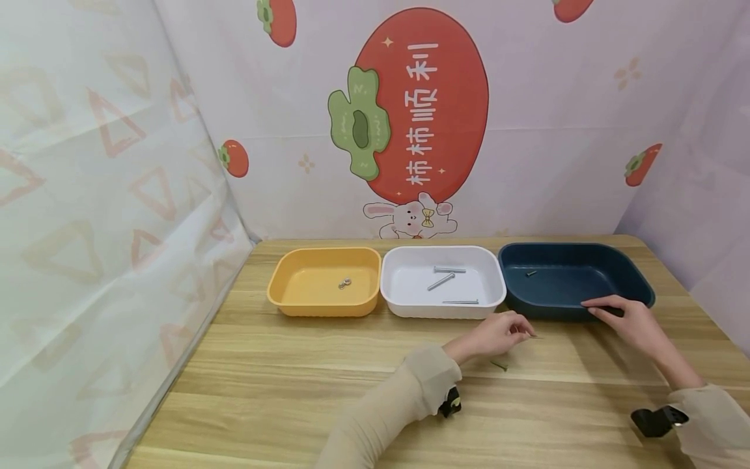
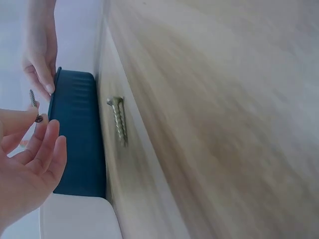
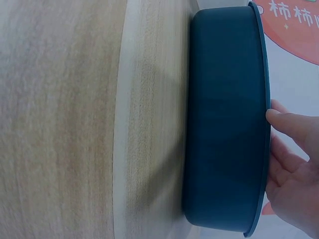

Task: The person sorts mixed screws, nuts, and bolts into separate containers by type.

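My left hand hovers just above the wooden table, in front of the gap between the white and blue trays. It pinches a small dark screw between thumb and fingertips. In the left wrist view the same hand holds that screw by its head. A second small screw lies loose on the table just behind this hand and shows clearly in the left wrist view. My right hand rests with fairly straight fingers on the near rim of the dark blue tray, which holds one small screw.
A white tray in the middle holds three long bolts. A yellow tray on the left holds a small metal ring piece. Printed fabric walls close off the table's left side and back.
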`<state>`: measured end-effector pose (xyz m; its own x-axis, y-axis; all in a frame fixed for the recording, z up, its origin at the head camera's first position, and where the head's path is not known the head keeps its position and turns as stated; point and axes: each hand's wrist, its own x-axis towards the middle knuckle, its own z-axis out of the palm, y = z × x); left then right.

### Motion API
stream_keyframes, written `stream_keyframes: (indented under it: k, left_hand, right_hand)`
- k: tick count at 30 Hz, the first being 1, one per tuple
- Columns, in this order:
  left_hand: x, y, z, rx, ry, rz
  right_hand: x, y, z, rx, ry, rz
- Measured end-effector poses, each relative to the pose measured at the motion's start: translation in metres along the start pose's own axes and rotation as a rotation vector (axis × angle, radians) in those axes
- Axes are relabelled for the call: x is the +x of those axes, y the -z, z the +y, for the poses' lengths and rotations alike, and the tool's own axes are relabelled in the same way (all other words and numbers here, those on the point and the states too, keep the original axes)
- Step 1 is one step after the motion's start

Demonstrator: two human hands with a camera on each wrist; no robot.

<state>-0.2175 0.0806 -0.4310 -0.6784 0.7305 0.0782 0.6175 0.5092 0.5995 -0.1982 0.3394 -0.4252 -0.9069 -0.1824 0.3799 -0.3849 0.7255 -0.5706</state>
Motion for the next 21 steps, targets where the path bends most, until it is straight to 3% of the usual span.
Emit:
stream_keyframes:
  k: [12,21]
  left_hand:
    - [0.006,0.001,0.016,-0.094,0.044,0.158]
    - [0.015,0.005,0.02,-0.081,0.046,0.238]
  right_hand:
    - [0.001,-0.001,0.0,-0.017,-0.006,0.004]
    - [0.0,-0.001,0.002,-0.021,-0.009,0.003]
